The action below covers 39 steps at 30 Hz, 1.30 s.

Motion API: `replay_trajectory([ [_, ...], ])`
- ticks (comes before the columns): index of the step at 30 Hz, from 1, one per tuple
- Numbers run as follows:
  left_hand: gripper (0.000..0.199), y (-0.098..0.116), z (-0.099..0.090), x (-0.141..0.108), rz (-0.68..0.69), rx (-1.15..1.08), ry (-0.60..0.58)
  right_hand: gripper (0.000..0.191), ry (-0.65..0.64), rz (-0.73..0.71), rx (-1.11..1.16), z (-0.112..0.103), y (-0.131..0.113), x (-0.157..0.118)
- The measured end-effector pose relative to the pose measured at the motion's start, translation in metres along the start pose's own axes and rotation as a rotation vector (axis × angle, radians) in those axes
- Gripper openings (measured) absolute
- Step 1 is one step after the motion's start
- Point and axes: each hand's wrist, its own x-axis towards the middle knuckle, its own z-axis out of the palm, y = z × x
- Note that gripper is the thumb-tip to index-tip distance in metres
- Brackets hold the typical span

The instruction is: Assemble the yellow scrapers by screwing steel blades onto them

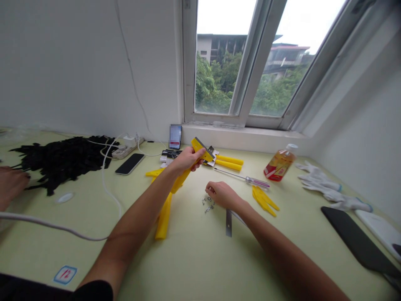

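Note:
My left hand is wrapped round a yellow scraper, its flat head with a grey edge pointing up and away. My right hand hovers low over the table with its fingers pinched together; whatever they hold, if anything, is hidden. Small loose screws lie just under those fingers. Beside them a flat metal blade rests below my right wrist. More yellow scraper handles lie partly hidden beneath my left forearm. A screwdriver with a clear handle and yellow plastic pieces lie to the right.
Several yellow-handled scrapers lie near the window. A bottle, white gloves and a dark flat object stand or lie rightward. Leftward are a phone, cables, a black pile and another person's hand.

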Motion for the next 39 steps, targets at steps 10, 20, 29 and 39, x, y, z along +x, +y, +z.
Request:
replay_trajectory([
  [10,0.031,0.002,0.004,-0.002,-0.016,0.004,0.012,0.021,0.007,-0.061,0.019,0.004,-0.007,-0.001],
  [20,0.029,0.000,0.001,0.001,-0.015,0.005,0.004,0.019,-0.029,-0.105,0.021,-0.008,-0.001,-0.002],
  [29,0.033,-0.001,0.001,0.000,-0.028,0.049,0.003,0.024,-0.036,-0.069,-0.061,-0.003,-0.015,0.000],
  [39,0.034,0.000,0.007,-0.002,-0.023,0.069,-0.016,0.016,0.072,-0.039,0.160,-0.035,0.003,-0.006],
])
